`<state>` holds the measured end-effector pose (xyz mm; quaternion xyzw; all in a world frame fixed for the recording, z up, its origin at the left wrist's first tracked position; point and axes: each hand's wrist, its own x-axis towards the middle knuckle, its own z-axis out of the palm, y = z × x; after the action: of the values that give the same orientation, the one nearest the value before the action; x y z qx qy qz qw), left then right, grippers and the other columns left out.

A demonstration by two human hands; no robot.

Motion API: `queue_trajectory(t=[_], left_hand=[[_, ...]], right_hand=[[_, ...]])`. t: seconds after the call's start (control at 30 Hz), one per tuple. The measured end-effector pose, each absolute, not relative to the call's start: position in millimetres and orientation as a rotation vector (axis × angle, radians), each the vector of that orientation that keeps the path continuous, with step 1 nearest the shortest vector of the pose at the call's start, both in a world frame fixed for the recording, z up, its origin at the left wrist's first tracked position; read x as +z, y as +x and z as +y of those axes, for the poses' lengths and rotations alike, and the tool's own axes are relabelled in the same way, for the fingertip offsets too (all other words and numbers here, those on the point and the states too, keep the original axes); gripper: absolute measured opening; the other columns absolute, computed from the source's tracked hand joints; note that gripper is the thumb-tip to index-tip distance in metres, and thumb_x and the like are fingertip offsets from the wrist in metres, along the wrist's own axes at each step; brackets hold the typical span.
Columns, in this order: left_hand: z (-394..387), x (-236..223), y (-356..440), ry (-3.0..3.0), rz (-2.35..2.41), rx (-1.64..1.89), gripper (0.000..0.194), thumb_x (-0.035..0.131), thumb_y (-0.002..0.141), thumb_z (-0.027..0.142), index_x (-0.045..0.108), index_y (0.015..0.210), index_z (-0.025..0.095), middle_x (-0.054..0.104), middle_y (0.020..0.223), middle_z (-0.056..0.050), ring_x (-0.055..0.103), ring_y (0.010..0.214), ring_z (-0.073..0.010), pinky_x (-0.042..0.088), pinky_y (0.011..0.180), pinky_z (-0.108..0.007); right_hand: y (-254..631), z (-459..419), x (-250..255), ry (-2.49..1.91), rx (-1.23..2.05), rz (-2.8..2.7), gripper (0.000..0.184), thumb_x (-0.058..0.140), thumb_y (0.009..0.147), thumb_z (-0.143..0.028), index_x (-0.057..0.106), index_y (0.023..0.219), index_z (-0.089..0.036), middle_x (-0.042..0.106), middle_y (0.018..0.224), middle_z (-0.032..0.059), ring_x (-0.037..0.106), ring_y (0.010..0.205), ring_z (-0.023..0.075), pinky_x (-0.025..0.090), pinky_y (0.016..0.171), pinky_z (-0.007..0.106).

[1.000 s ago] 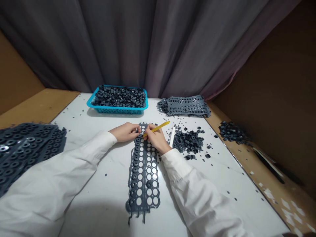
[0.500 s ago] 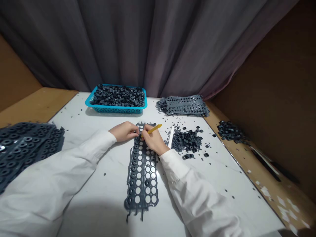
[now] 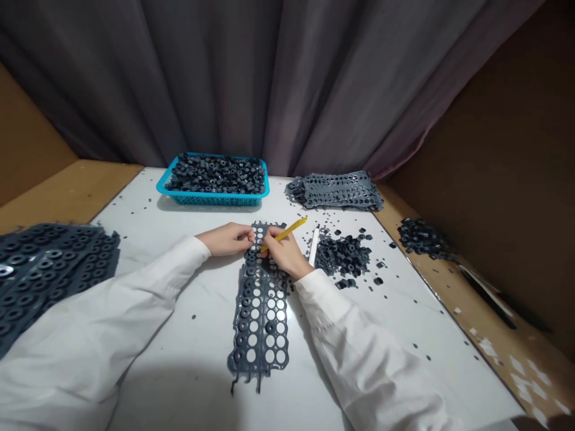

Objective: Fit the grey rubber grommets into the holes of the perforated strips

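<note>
A dark grey rubber sheet (image 3: 262, 311) with rows of round holes lies lengthwise before me. Rings still sit along its left row, and one sits near the middle right. My right hand (image 3: 284, 252) grips a slim yellow pen-like tool (image 3: 294, 226), its lower end at the upper part of the sheet; the tip is too small to make out. At the sheet's upper left edge is my left hand (image 3: 230, 239), thumb and fingers pinched together. What they hold, if anything, is hidden.
A blue basket (image 3: 211, 197) full of small dark rings stands at the back. Punched sheets (image 3: 344, 190) are stacked back right. A white stick-like tool (image 3: 314, 246) lies beside a pile of dark pieces (image 3: 344, 254). More ringed sheets (image 3: 54, 263) lie at left. Another pile (image 3: 422, 238) sits far right.
The yellow tool and my right hand have shifted slightly right, the tool's upper end rising. My left hand stays at the sheet's edge. The whole view has shifted a little.
</note>
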<state>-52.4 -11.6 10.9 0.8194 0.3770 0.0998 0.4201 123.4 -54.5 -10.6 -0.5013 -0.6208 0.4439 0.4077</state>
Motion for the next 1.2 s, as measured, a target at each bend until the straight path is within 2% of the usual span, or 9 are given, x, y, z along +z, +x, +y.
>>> queue_trajectory(t=[0.37,0.67,0.93,1.2], left_hand=[[-17,18,-51,2.234,0.888,0.104,0.019,0.053,0.07,0.028,0.057,0.083,0.015,0.058,0.066,0.002,0.049,0.058,-0.012,0.035,0.056,-0.021],[-22,21,-48,2.424,0.864,0.087,0.009,0.048,0.069,0.019,0.056,0.073,0.016,0.055,0.061,0.002,0.046,0.054,-0.0115,0.032,0.053,-0.021],[-23,22,-47,2.503,0.879,0.054,0.007,0.051,0.07,0.019,0.056,0.074,0.016,0.055,0.061,0.0,0.049,0.054,-0.0131,0.033,0.052,-0.023],[-25,16,-41,2.55,0.856,0.1,0.015,0.047,0.079,0.017,0.062,0.083,0.015,0.065,0.084,-0.008,0.059,0.076,-0.0188,0.042,0.071,-0.026]], right_hand=[[122,-57,-9,-1.3,0.959,-1.761,0.02,0.041,0.075,-0.02,0.042,0.055,-0.019,0.049,0.049,-0.0036,0.047,0.053,0.0113,0.035,0.052,0.021],[123,-57,-9,-1.307,0.946,-1.77,0.02,0.041,0.074,-0.019,0.038,0.055,-0.019,0.047,0.048,-0.004,0.046,0.053,0.0115,0.033,0.053,0.021],[121,-59,-9,-1.344,0.919,-1.789,0.02,0.042,0.076,-0.021,0.04,0.056,-0.02,0.047,0.05,-0.0031,0.046,0.054,0.0132,0.033,0.053,0.022],[114,-64,-2,-1.381,0.749,-1.883,0.021,0.041,0.076,-0.018,0.034,0.057,-0.021,0.045,0.052,-0.0019,0.045,0.054,0.014,0.031,0.054,0.024]])
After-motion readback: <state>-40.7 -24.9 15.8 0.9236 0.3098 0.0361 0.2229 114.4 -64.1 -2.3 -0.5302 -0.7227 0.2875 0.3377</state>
